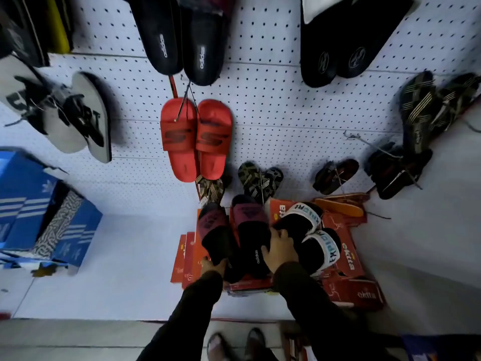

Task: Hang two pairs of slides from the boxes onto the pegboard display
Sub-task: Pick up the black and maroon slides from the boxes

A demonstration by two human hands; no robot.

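Note:
A pair of black slides with maroon straps [229, 230] lies on the red boxes [348, 259] at the foot of the white pegboard [273, 113]. My left hand [213, 267] grips the heel of the left maroon slide. My right hand [279, 250] rests between the right maroon slide and a black slide with a white strap [299, 217], fingers curled on the white-strapped one's edge. A second white-strapped slide [324, 250] lies beside it. Red slides [196, 139] hang on the pegboard above.
Black slides [182, 35] and another black pair [346, 43] hang high on the board. Grey flip-flops [78, 113] hang left, striped sandals [432, 108] right. Blue shoe boxes [44, 212] stand on the white shelf at left. My feet show below the shelf edge.

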